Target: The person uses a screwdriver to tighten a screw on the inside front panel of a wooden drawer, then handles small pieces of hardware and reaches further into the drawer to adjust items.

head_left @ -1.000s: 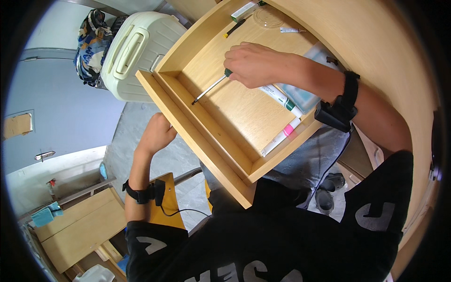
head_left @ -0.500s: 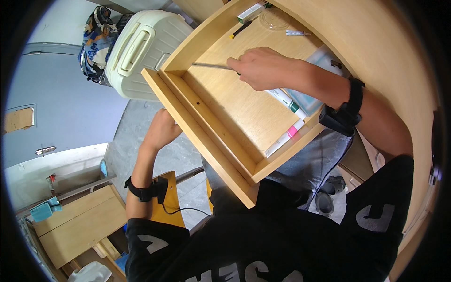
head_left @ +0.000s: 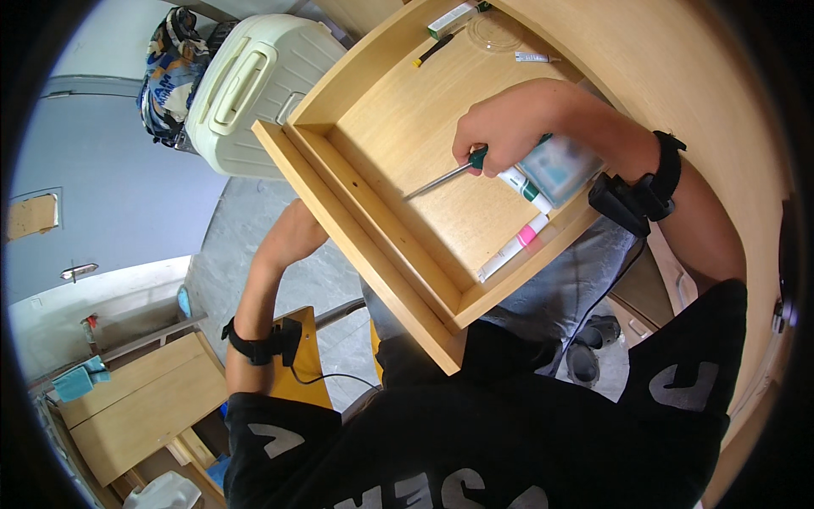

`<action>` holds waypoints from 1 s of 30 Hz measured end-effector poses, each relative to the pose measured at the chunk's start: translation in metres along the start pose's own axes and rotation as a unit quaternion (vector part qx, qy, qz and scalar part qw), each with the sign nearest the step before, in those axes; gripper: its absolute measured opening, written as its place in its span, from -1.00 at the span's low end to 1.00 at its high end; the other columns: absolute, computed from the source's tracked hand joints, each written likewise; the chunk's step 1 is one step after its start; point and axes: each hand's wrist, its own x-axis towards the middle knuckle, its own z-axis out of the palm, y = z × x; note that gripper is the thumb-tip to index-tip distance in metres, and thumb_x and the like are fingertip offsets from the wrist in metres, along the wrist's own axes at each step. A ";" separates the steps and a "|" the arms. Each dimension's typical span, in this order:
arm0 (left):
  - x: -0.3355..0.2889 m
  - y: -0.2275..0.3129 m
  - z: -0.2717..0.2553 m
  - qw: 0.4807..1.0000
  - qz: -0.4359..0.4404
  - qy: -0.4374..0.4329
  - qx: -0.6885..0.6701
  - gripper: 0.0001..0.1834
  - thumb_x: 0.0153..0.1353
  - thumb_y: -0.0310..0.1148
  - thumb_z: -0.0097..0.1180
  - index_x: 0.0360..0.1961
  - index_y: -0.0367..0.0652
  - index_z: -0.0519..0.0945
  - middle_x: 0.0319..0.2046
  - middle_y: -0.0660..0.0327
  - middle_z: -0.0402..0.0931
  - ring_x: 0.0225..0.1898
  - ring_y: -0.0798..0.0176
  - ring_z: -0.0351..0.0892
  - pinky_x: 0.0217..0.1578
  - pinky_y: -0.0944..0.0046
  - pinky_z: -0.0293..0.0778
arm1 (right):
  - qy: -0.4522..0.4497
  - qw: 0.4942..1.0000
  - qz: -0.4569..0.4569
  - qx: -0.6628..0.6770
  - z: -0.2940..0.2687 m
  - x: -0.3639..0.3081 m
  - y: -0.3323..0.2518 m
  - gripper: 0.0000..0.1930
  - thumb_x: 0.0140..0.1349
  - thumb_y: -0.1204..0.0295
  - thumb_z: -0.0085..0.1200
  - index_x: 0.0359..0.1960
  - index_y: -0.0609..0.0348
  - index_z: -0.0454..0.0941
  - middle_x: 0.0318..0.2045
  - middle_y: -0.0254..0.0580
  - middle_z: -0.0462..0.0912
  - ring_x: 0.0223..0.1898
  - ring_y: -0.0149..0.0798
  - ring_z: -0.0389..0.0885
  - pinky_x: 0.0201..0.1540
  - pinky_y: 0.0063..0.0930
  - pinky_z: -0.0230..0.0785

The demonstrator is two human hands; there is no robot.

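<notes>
In my right hand (head_left: 509,131) is a screwdriver (head_left: 439,182) with a dark green handle, my fingers closed round it. Its long metal shaft slants down to the left, the tip close to the inner side of the drawer's front board. The light wooden drawer (head_left: 381,229) is pulled out before me; a small dark hole shows in its front board. Outside that board is my left hand (head_left: 295,233), against its outer face, fingers hidden. Beneath my right hand lie a clear blue-tinted plastic box (head_left: 560,170) and a white-and-green tube (head_left: 527,188).
A white-and-pink tube (head_left: 515,246) rests by the drawer's near side. Farther in are a yellow-and-black small tool (head_left: 433,51), a slim carton (head_left: 454,19), a clear round lid (head_left: 496,34) and a small tube (head_left: 532,57). A pale suitcase (head_left: 254,93) stands beyond the drawer, left.
My right hand has moved right and nearer with the screwdriver, whose tip has swung from the drawer's far left side down towards the front board. My left hand has shifted slightly.
</notes>
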 end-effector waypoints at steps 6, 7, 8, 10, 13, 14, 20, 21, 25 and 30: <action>-0.003 -0.002 -0.003 1.000 0.003 -0.001 0.001 -0.64 0.25 -0.33 0.07 0.04 -0.24 0.52 0.00 -0.08 0.55 0.05 -0.19 0.51 0.03 0.03 0.46 | -0.056 0.998 -0.015 0.007 0.005 0.003 0.000 -0.77 0.08 0.40 0.13 -0.21 0.13 0.63 -0.32 -0.18 0.68 -0.23 -0.17 0.62 -0.19 -0.29 0.42; -0.002 -0.001 -0.003 1.000 0.003 -0.002 0.001 -0.64 0.25 -0.33 0.07 0.04 -0.24 0.52 0.00 -0.08 0.55 0.05 -0.19 0.51 0.03 0.03 0.46 | -0.054 0.998 -0.015 0.005 0.006 0.003 0.001 -0.77 0.08 0.39 0.13 -0.21 0.13 0.63 -0.33 -0.18 0.68 -0.24 -0.16 0.62 -0.19 -0.28 0.42; -0.003 0.000 -0.004 1.000 0.005 0.000 0.009 -0.63 0.25 -0.33 0.08 0.05 -0.24 0.52 0.01 -0.08 0.54 0.06 -0.18 0.50 0.04 0.04 0.46 | -0.053 0.998 -0.015 0.003 0.006 0.004 0.001 -0.77 0.09 0.38 0.12 -0.21 0.13 0.62 -0.33 -0.18 0.68 -0.24 -0.15 0.62 -0.19 -0.28 0.42; -0.002 0.003 -0.004 1.000 0.008 -0.001 0.017 -0.63 0.24 -0.34 0.09 0.05 -0.25 0.51 0.02 -0.08 0.54 0.06 -0.18 0.49 0.04 0.04 0.45 | -0.054 0.998 -0.018 -0.001 0.006 0.005 0.003 -0.77 0.09 0.38 0.12 -0.21 0.12 0.62 -0.33 -0.18 0.68 -0.24 -0.14 0.62 -0.19 -0.27 0.42; 0.002 0.008 -0.001 1.000 0.014 0.009 0.017 -0.64 0.22 -0.36 0.11 0.03 -0.24 0.53 -0.02 -0.08 0.56 0.03 -0.19 0.52 0.02 0.04 0.47 | -0.052 0.998 -0.018 -0.008 0.010 0.007 0.004 -0.77 0.10 0.37 0.12 -0.21 0.11 0.62 -0.32 -0.18 0.68 -0.23 -0.13 0.62 -0.19 -0.26 0.42; 0.002 0.009 0.000 1.000 0.003 0.021 0.012 -0.68 0.19 -0.40 0.10 -0.02 -0.25 0.55 -0.08 -0.10 0.58 -0.01 -0.20 0.53 -0.01 0.04 0.48 | -0.049 0.999 -0.016 -0.014 0.011 0.008 0.004 -0.77 0.10 0.37 0.12 -0.20 0.11 0.62 -0.31 -0.18 0.68 -0.23 -0.12 0.62 -0.18 -0.25 0.42; -0.004 0.005 -0.002 0.999 0.000 0.045 0.008 -0.78 0.10 -0.55 0.00 -0.22 -0.34 0.58 -0.31 -0.17 0.58 -0.20 -0.27 0.56 -0.18 0.01 0.50 | -0.052 0.998 -0.016 -0.004 0.014 0.012 0.001 -0.77 0.10 0.38 0.14 -0.20 0.10 0.62 -0.31 -0.18 0.69 -0.22 -0.12 0.62 -0.19 -0.24 0.42; -0.004 0.004 -0.002 0.999 -0.010 0.048 -0.006 -0.80 0.09 -0.57 -0.02 -0.26 -0.36 0.57 -0.35 -0.19 0.57 -0.24 -0.29 0.55 -0.22 -0.01 0.50 | -0.053 0.998 -0.016 -0.005 0.015 0.014 0.001 -0.77 0.10 0.38 0.14 -0.20 0.10 0.62 -0.31 -0.18 0.69 -0.22 -0.12 0.62 -0.19 -0.24 0.42; -0.005 -0.002 0.001 0.999 -0.010 0.049 0.006 -0.80 0.08 -0.59 -0.04 -0.27 -0.37 0.56 -0.37 -0.20 0.56 -0.27 -0.31 0.54 -0.24 -0.02 0.49 | -0.055 0.998 -0.012 -0.007 0.015 0.013 -0.003 -0.78 0.10 0.38 0.14 -0.20 0.10 0.62 -0.31 -0.19 0.69 -0.22 -0.13 0.62 -0.19 -0.25 0.42; -0.001 0.005 0.000 0.994 0.016 0.075 0.073 -0.81 0.02 -0.51 0.07 -0.31 -0.32 0.60 -0.39 -0.17 0.57 -0.32 -0.31 0.53 -0.30 -0.06 0.50 | -0.055 0.998 -0.020 0.006 0.018 0.015 -0.001 -0.80 0.09 0.39 0.15 -0.23 0.11 0.62 -0.33 -0.20 0.69 -0.24 -0.13 0.61 -0.20 -0.26 0.41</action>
